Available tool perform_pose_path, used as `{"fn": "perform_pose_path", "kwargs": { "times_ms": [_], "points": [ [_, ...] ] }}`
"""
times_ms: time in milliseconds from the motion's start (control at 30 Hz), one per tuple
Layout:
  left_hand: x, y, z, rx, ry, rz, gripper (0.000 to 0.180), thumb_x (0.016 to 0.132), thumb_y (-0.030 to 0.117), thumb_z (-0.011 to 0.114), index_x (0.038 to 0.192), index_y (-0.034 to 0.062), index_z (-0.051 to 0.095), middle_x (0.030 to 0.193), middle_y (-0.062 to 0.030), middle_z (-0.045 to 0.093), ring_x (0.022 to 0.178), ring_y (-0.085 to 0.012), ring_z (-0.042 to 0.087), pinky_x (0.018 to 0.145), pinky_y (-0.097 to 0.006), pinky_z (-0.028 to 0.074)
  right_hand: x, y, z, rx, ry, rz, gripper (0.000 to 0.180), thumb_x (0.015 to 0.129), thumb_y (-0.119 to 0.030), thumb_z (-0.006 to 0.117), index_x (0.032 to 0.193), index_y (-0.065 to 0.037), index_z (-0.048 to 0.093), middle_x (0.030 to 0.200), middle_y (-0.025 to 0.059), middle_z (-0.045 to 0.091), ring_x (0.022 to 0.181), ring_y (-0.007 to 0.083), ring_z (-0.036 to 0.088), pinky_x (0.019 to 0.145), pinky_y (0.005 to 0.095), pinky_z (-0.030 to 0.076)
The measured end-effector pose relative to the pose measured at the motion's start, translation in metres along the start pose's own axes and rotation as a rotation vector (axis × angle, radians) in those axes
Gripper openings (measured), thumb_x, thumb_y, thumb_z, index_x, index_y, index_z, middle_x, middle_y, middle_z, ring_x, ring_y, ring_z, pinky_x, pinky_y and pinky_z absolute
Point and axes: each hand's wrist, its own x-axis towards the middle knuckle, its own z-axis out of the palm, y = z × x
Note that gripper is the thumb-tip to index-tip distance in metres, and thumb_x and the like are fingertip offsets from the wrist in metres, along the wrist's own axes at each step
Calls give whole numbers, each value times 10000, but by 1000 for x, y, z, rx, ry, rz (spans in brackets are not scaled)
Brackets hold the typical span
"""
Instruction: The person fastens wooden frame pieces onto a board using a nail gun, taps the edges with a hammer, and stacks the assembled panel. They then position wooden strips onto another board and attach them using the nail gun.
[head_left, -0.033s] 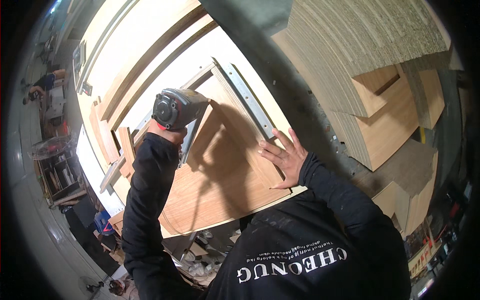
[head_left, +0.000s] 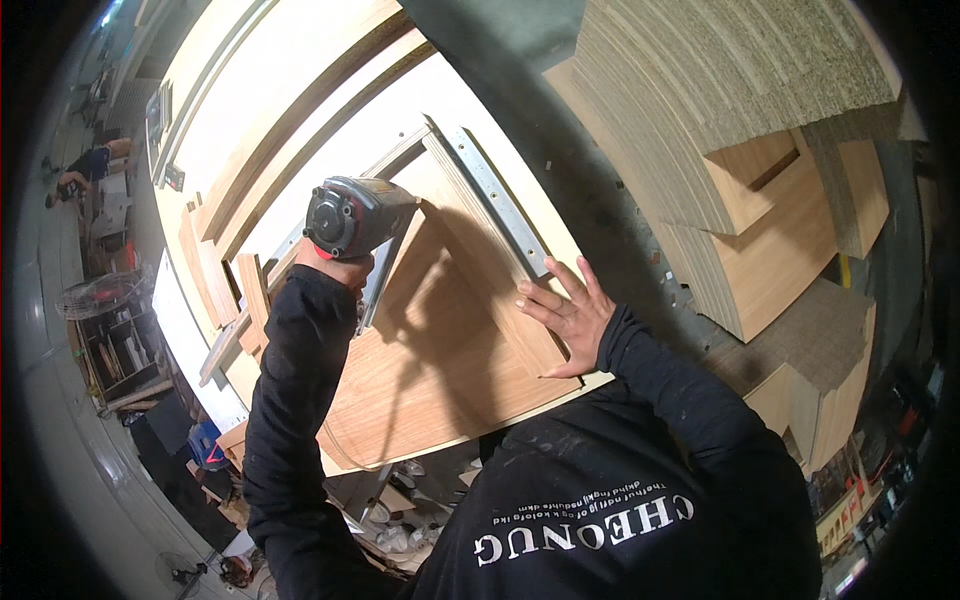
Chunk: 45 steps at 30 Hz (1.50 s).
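Note:
My left hand is closed around a dark grey and red power tool, which is pressed down at the left side of a shallow wooden drawer box. My right hand lies flat with spread fingers on the drawer's right side board, holding nothing. A grey metal slide rail runs along that right side, just beyond my fingers. The drawer rests on a pale workbench. Both my arms are in black sleeves.
A tall stack of chipboard and wood-faced panels stands at the right. Loose wooden strips lie left of the drawer. Far left are a floor fan, a tool shelf and another person bent over.

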Motion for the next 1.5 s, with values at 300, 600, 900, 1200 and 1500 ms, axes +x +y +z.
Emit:
{"fn": "perform_pose_path", "kwargs": {
  "times_ms": [300,600,900,1200,1500],
  "points": [
    [18,-105,-7,-186,-98,191,333,813,-3,540,1115,135,565,894,-60,632,613,-111,581,502,-256,511,6,-7,4,-28,-2,-45,1164,503,-687,645,1406,-180,113,1476,8,-32,1329,346,-131,1007,655,-4],
    [-11,22,-8,-47,-83,-207,245,698,38,528,937,70,573,535,-17,507,420,-131,497,377,-279,402,1,-5,0,-35,-33,2,1144,506,-676,649,1403,-184,137,1476,0,-6,1334,346,-100,1015,646,13],
    [31,-4,11,100,-95,117,424,681,19,695,1078,128,591,916,-55,641,720,-126,600,593,-295,522,1,-3,-2,24,60,-16,1071,489,-615,699,1357,-154,273,1452,32,154,1338,364,26,1030,612,25],
    [14,34,9,-48,-108,-191,66,704,99,603,719,43,572,527,-24,512,431,-138,495,392,-286,399,1,-6,-4,-21,61,-8,1061,500,-626,690,1357,-155,278,1449,42,156,1335,369,37,1027,615,45],
    [12,-15,-19,-181,-7,23,213,657,0,573,864,50,566,544,-29,483,393,-130,455,331,-272,361,2,-9,-8,-47,15,4,1084,489,-625,695,1366,-165,254,1457,40,126,1338,365,17,1028,612,55]
  ]
}}
